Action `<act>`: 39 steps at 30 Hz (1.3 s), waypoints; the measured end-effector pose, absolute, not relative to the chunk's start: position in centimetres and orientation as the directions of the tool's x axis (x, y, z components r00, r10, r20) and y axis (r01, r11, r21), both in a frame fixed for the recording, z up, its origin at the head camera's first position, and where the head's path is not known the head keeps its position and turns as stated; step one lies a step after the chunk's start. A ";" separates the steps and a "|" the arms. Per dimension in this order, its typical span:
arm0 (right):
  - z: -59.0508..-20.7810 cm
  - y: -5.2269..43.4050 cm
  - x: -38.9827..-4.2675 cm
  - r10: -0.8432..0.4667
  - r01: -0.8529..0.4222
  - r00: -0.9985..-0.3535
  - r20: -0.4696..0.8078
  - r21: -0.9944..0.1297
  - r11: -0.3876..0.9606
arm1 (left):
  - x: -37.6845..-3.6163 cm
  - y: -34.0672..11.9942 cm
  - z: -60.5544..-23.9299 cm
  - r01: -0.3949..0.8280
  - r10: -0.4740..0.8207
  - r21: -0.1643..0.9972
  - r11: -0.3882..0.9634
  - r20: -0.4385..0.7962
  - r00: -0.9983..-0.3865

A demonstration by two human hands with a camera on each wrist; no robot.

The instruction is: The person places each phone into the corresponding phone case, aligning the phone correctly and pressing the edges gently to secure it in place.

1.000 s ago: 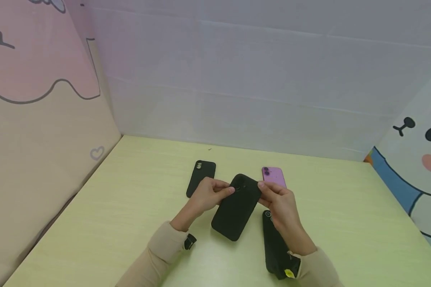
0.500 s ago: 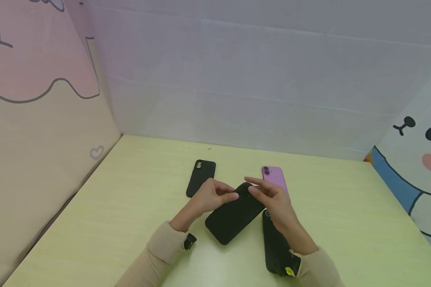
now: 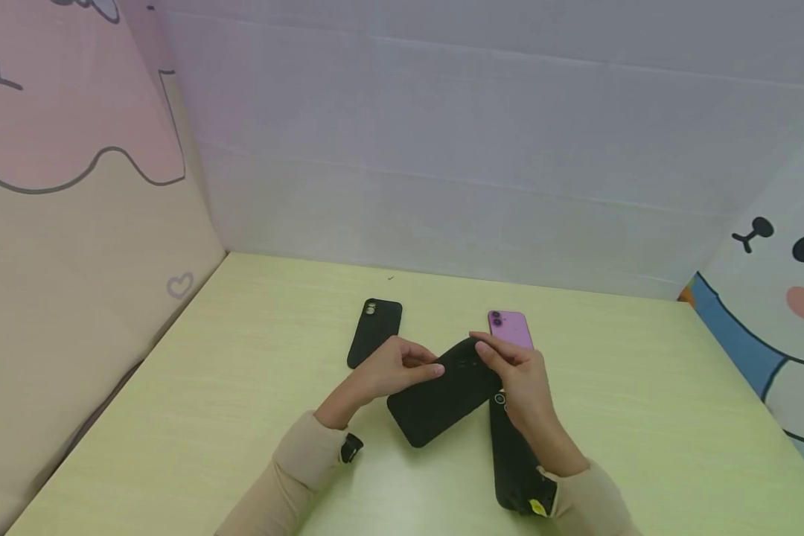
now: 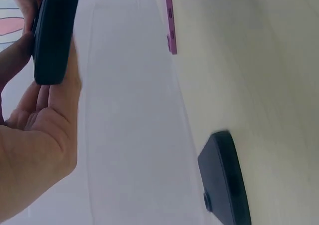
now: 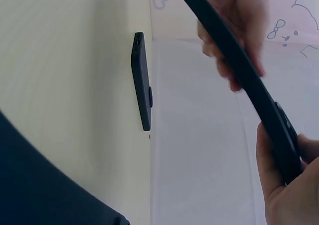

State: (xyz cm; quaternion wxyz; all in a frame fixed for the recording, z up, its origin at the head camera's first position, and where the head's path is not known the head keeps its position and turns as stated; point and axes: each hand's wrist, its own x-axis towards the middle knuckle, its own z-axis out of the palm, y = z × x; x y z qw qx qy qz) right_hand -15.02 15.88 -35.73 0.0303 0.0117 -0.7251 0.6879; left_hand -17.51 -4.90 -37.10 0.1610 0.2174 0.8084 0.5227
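Observation:
A black phone case (image 3: 435, 406) hangs tilted above the table, held by both hands. My left hand (image 3: 395, 366) pinches its upper left edge between thumb and fingers. At the camera-end corner, my right hand (image 3: 522, 380) grips with the thumb on the back and fingers behind. In the right wrist view the case (image 5: 239, 65) looks bowed along its length. Its inner side faces away from the head camera. Beneath the right forearm lies another black cased phone or case (image 3: 514, 461), partly covered by the wrist strap.
A black phone case with a two-lens camera area (image 3: 375, 331) lies at the back left on the pale yellow table (image 3: 241, 387). Behind the right hand lies a purple phone (image 3: 512, 327), partly hidden. A white wall sheet (image 3: 442, 164) rises at the table's back edge.
The held case has turned from steeply upright to a flatter slant. My right hand let its grip loosen, with fingers lifted, and now pinches the corner again. The left hand barely moved.

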 end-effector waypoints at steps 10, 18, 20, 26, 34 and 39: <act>-35.1 16.6 -15.3 0.183 -0.058 -0.983 0.028 -0.985 -0.161 | -18.0 -6.3 -36.6 0.094 0.451 0.929 0.358 -0.084 -0.888; -35.5 16.3 -15.4 0.249 -0.085 -0.966 0.066 -0.994 -0.065 | -17.6 -6.1 -36.0 0.145 0.389 0.901 0.408 -0.028 -0.921; -35.6 16.3 -15.4 0.274 -0.099 -0.958 0.081 -0.994 -0.050 | -17.5 -6.1 -35.9 0.168 0.384 0.893 0.418 -0.006 -0.923; -35.6 16.1 -15.5 0.328 -0.094 -0.942 0.066 -0.993 -0.071 | -17.2 -5.9 -35.7 0.203 0.375 0.875 0.439 0.026 -0.927; -35.3 16.3 -15.3 0.298 -0.027 -0.954 -0.029 -0.983 -0.180 | -17.1 -6.0 -35.4 0.208 0.362 0.861 0.463 0.030 -0.932; -35.1 16.7 -15.3 0.210 0.064 -0.970 -0.120 -0.965 -0.254 | -17.1 -6.2 -35.3 0.210 0.352 0.858 0.470 0.036 -0.935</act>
